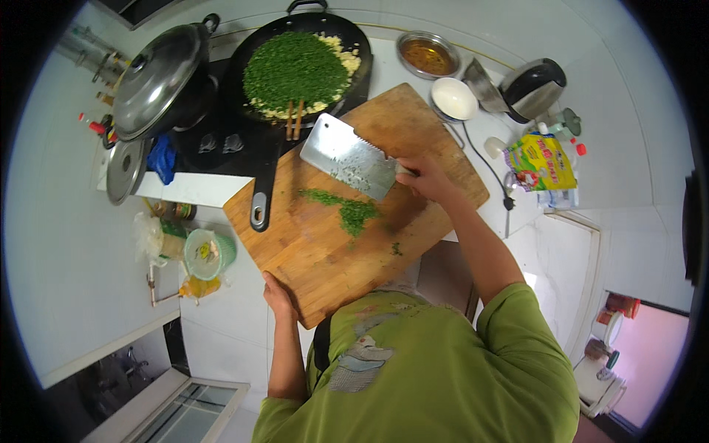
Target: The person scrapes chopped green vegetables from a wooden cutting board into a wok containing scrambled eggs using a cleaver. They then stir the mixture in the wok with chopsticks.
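My right hand (pixel 425 178) grips the handle of a broad cleaver (pixel 346 158) with a notched spine. Green bits cling to its blade, which is over the upper part of a wooden cutting board (pixel 310 266). With my left hand (pixel 278 294) I hold the board's near left edge. A small heap of chopped greens (pixel 357 215) lies on the wood, with a few scraps to its right. Beyond the board's far left side, a black wok (pixel 360 83) holds a large mound of chopped greens (pixel 296 69) over pale yellow crumbles. Chopsticks (pixel 299 119) rest across its near rim.
The wok handle (pixel 261 207) juts over the board's left side. A lidded pot (pixel 160 83) stands on the stove at left. On the right counter are a metal bowl of brown liquid (pixel 427 54), a white bowl (pixel 454 98), an electric kettle (pixel 532 88) and a yellow packet (pixel 541 161).
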Motion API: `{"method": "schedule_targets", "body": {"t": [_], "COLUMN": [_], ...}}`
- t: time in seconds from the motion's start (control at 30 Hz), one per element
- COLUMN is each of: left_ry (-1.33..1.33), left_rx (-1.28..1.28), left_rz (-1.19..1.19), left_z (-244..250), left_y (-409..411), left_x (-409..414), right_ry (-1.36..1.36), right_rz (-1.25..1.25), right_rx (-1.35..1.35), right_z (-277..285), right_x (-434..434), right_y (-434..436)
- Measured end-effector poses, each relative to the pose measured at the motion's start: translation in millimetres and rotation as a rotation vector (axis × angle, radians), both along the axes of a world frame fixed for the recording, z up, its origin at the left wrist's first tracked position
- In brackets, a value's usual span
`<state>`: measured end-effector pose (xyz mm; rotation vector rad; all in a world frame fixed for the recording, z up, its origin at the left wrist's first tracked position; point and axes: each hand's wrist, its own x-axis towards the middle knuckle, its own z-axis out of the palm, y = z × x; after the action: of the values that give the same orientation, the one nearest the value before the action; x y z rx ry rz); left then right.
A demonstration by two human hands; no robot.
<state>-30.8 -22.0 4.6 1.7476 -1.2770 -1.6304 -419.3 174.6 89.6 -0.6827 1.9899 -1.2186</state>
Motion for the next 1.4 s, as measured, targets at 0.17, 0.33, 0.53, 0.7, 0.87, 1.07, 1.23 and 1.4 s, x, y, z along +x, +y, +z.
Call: {"method": "schedule_targets", "body": {"t": [0.17,0.33,0.53,0.7,0.87,1.07,1.23,1.4], "left_ry": [0.048,0.04,0.041,0.048,0.11,0.174,0.144,0.186], "left_rx": [0.05,0.072,0.055,0.08,0.097,0.097,0.164,0.168], "left_rz": [0.029,0.036,-0.015,-0.026,-0.051,-0.044,-0.033,-0.016], "left_z": [15,10,4,-2,12,9,19,21], "left_y": [4,2,-1,-6,-2,-1,-1,0], "left_x": [-11,-8,-2,2,-5,-3,-5,-7], "right_ry": [-0.084,-0.202,-0.203,-0.173,0.136,-0.234,-0.201,-0.282], "right_rz": [-0.477,-0.863,-1.001,-0.86,-0.579,-0.901,-1.059,-0.965], "right_rx": [-0.094,-0.124,-0.091,-0.01,-0.003,-0.135,-0.108,-0.086], "right_z": [-7,-11,-27,-25,-43,-17,-17,-34], "right_x": [32,65,65,67,92,111,128,164], "right_y": [99,164,184,147,112,134,175,162]}}
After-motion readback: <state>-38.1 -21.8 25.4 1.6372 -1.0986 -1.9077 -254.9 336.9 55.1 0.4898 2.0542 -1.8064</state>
